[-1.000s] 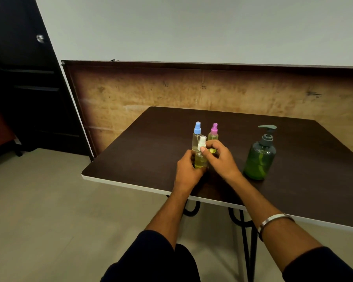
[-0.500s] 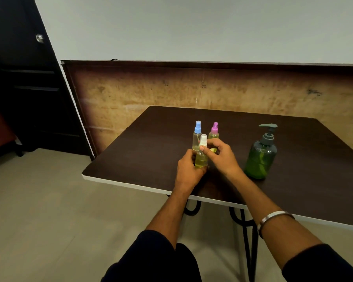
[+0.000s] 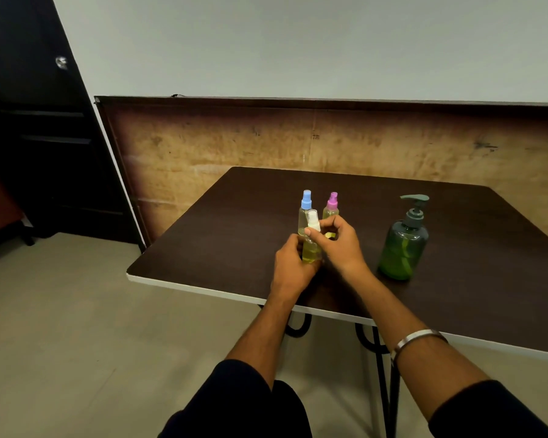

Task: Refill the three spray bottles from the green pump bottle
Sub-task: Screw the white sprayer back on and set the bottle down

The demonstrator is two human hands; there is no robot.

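White-capped spray bottle sits upright near the front-middle of the dark table, yellowish liquid filling most of the clear body, both hands on it. Nearest the camera: dark sleeves at the bottom edge, two bare forearms reaching forward, a metal bangle on the right wrist. Left hand grips the lower body of the bottle from the left side, fingers curled round it (fingertips mostly hidden behind the bottle). Right hand comes in from the right, thumb and forefinger pinching the white cap at the top, other fingers bent loosely behind. Table has a pale front edge and black curved metal legs showing below. Just behind the held bottle, blue-capped spray bottle stands upright, partly covered by the white cap; beside it to the right, pink-capped spray bottle, upright, lower half hidden by the right hand. Both hold pale yellow liquid; levels hard to tell. Green pump bottle stands well to the right of the three, apart from the hands, grey-green pump head on, nozzle pointing left. Farther back: worn brown board leaning along the pale wall, black door at left, grey floor.
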